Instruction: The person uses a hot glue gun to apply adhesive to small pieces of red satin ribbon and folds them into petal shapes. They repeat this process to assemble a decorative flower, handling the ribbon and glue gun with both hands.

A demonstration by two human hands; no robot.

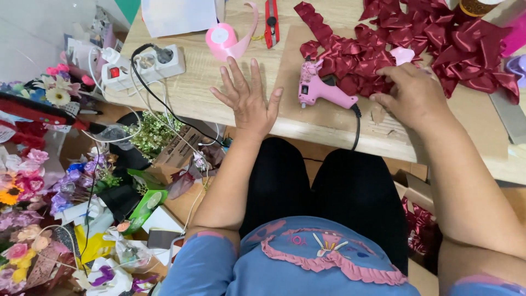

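Observation:
My left hand (249, 101) rests flat on the wooden table (192, 93), fingers spread, holding nothing, just below a roll of pink ribbon (224, 39). My right hand (413, 96) lies on the cardboard sheet (329, 118), its fingers curled at the edge of a heap of dark red ribbon bows (416, 44); whether it grips a bow is hidden. A pink glue gun (320, 89) lies on the cardboard between my hands, its black cord hanging over the table's front edge.
A white power strip (145, 67) with plugged cables sits at the table's left. A red cutter (271, 22) and white paper (178, 15) lie at the back. Artificial flowers (33, 181), boxes and wrapping clutter the floor on the left.

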